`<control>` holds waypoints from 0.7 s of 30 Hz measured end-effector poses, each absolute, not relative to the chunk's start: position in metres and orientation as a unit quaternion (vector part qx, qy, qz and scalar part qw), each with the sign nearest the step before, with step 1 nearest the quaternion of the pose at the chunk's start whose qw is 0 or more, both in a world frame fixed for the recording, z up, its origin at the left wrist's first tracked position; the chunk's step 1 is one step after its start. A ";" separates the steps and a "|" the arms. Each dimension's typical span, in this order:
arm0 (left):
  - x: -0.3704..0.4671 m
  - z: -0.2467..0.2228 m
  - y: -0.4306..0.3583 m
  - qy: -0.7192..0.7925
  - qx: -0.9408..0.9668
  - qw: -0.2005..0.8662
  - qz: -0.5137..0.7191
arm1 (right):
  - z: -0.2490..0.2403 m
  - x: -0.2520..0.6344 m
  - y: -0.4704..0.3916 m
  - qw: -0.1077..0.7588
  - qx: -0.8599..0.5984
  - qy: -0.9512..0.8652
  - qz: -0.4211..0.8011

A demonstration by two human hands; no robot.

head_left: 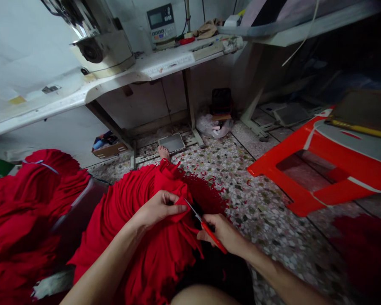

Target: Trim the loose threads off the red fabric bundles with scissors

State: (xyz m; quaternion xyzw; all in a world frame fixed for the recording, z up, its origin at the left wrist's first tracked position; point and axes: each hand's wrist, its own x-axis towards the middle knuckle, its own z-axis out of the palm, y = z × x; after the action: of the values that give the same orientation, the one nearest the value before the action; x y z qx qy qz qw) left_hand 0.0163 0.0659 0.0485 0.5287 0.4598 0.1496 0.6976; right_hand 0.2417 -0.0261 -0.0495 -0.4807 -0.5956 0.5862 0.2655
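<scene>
A large pile of red fabric [130,199] lies across my lap, draped in many layered folds. My left hand [160,207] is closed on a piece of it, thumb and fingers pinching the edge. In my right hand [220,233] is a pair of scissors [209,233] with red handles, my fingers wrapped round them. Their narrow metal blades point up and left, with the tips at the fabric edge beside my left thumb. Whether the blades touch the cloth I cannot tell.
A sewing machine [104,51] and a control panel [161,25] stand on the white worktable [165,65]. More bundled red fabric [51,169] is at left. An orange-red stool [330,156] lies right. Red scraps [206,190] litter the speckled floor [260,203]. A foot pedal [173,143] sits below the table.
</scene>
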 end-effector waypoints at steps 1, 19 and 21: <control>0.017 0.048 0.066 0.460 0.527 0.699 0.145 | -0.049 0.244 -0.027 0.269 -0.467 -0.605 0.587; 0.025 0.046 0.070 0.423 0.580 0.693 0.068 | -0.054 0.237 -0.023 0.307 -0.523 -0.548 0.577; 0.023 0.048 0.068 0.410 0.590 0.693 0.072 | -0.059 0.237 -0.026 0.323 -0.523 -0.499 0.611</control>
State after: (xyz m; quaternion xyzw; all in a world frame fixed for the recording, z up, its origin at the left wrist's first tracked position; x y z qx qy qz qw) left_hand 0.0232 0.0684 0.0477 0.5895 0.4095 0.0715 0.6925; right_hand 0.2374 -0.0259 -0.0593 -0.5226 -0.4990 0.6114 0.3226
